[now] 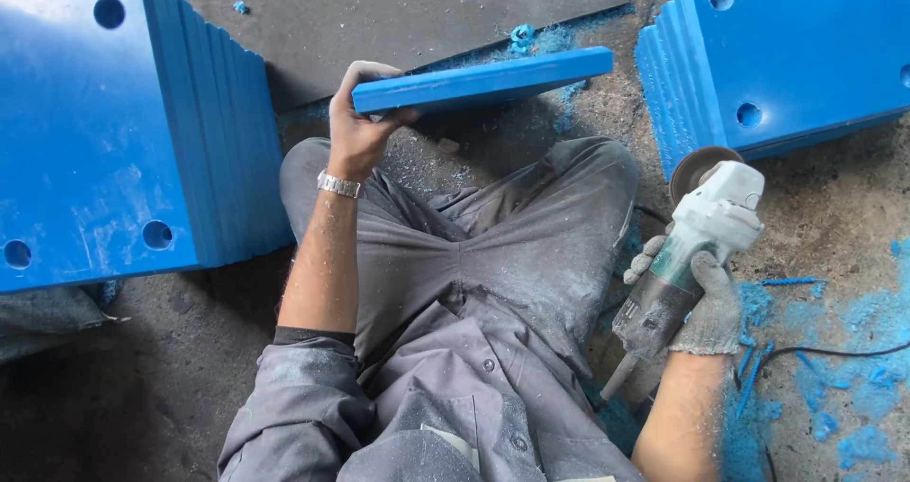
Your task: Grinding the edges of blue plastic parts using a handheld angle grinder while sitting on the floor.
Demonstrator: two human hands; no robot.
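Above the crossed knees, the left hand [355,127] is gripping one end of the flat blue plastic slab [483,81], which needs steady support, while the gloved right hand [706,302] is clenching the white-and-green angle grinder [692,250] safely aside.

Even, soft daylight, weak shadows under the legs, sharp centre, slight wide-angle bending at edges.

Your left hand [358,122] grips one end of a blue slab [483,80], holding it edge-up above your crossed legs [474,226]. Right of the legs, your gloved right hand [706,297] wraps around a grinder [687,254], its disc just below a blue stack [787,55]. Left of the legs leans another stack [123,131]. Blue shavings [853,349] lie right of the grinder.
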